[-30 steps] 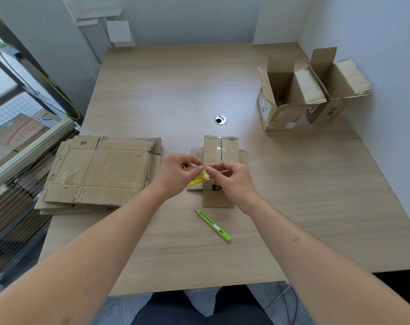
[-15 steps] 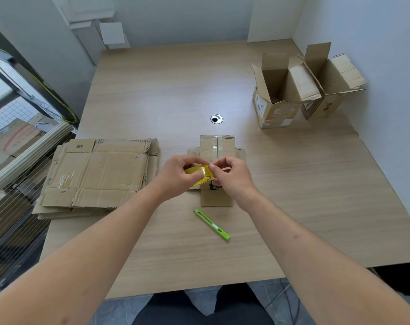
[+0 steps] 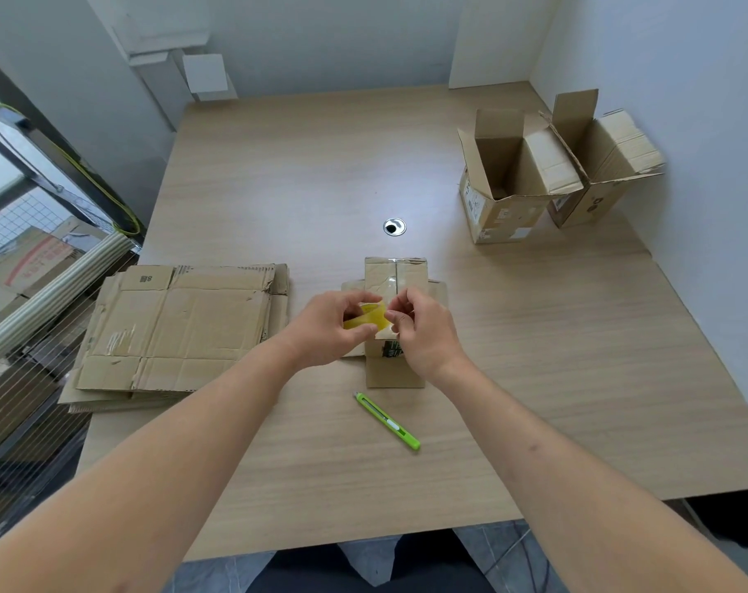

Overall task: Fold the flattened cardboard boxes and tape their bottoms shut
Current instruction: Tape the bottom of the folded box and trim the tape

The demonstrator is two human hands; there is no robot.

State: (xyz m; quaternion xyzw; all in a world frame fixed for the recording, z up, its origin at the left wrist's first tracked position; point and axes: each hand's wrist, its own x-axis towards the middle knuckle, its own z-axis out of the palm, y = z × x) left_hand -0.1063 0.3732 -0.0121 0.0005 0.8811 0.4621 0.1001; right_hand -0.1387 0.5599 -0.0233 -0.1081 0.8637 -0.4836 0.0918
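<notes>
Currently we hold: one yellow tape roll [image 3: 370, 321], gripped in our left hand [image 3: 327, 329]; our right hand [image 3: 423, 331] pinches its loose end. Both hands hover over a folded box [image 3: 395, 271], bottom up, mid-table [image 3: 320, 164]. Flat cardboard stack [image 3: 175, 331] left; green cutter [image 3: 387, 420] near; two open boxes [image 3: 509, 181] far right.

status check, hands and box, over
Left hand grips tape roll; right hand pinches its end. Box bottom-up beneath, seam taped. Cutter lies clear.
</notes>
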